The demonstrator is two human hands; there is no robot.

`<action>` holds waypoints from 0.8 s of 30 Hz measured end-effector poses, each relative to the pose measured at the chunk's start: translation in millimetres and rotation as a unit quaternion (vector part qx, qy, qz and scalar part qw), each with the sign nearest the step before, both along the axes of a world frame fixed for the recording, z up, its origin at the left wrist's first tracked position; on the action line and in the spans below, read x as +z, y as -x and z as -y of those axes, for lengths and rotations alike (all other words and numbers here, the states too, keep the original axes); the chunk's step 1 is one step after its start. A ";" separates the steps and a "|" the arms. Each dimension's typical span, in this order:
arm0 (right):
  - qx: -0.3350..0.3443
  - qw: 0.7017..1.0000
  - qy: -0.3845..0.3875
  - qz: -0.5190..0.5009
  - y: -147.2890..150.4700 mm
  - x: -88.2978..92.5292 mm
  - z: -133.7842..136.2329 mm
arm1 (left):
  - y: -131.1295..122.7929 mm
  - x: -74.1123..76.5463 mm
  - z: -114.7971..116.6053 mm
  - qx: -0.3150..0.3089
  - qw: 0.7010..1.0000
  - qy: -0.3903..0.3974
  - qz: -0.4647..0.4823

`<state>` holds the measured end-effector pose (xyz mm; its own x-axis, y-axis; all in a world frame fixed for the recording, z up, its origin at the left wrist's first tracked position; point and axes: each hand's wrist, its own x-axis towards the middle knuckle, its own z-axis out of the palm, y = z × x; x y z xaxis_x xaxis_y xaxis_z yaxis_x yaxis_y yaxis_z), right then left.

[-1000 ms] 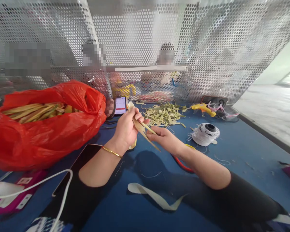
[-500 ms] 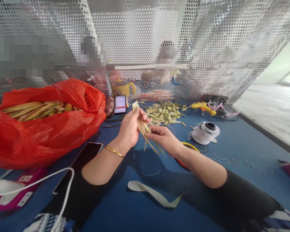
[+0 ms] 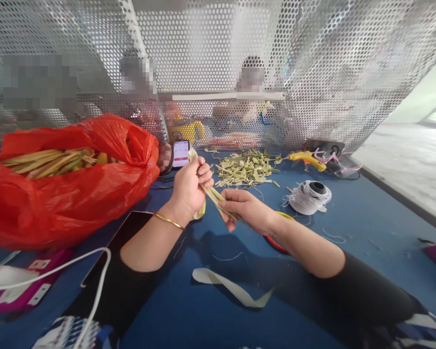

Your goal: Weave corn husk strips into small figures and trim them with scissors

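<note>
My left hand [image 3: 189, 189] is closed around a small bunch of pale yellow-green leaf strips [image 3: 213, 195]; a broader tip pokes out above the thumb, and a wider folded piece hangs below the fingers. My right hand [image 3: 245, 208] pinches the lower ends of the same strips, with thumb and fingers wrapped round them. The strips run taut between both hands, slanting down to the right. Below on the blue table [image 3: 160, 310] lies one loose, twisted leaf strip [image 3: 236, 291]. Beyond my hands sits a heap of cut leaf pieces [image 3: 243, 169].
A red plastic bag [image 3: 69, 208] full of long strips stands at left. Phones [image 3: 180, 154], a purple power strip [image 3: 36, 295] and a white cable [image 3: 103, 281] lie nearby. Rightward are a white thread spool [image 3: 307, 201] and yellow glue gun [image 3: 307, 159]. Perforated metal sheeting [image 3: 207, 53] rises behind.
My left hand has shifted slightly left and turned. My right hand has gathered in the strips' lower ends, which hung free before. A wider leaf piece now shows beneath my left hand.
</note>
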<state>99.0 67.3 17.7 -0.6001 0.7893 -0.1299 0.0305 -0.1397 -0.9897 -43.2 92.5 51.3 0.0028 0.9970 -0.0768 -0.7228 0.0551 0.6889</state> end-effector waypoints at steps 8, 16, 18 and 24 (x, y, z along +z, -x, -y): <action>0.220 0.903 -0.210 0.304 -12.7 12.1 0.5 | 12.0 12.2 -2.9 0.021 0.999 0.016 -0.027; 0.284 0.745 -0.363 0.482 28.2 -2.0 50.0 | 11.1 12.7 0.5 -0.013 0.997 -0.001 -0.076; 0.288 0.750 -0.353 0.480 28.1 0.4 50.7 | 10.2 13.1 2.7 -0.012 0.996 -0.001 -0.088; 0.278 0.907 -0.160 0.272 -10.3 38.2 31.4 | 8.9 9.8 5.1 -0.057 0.989 -0.029 -0.133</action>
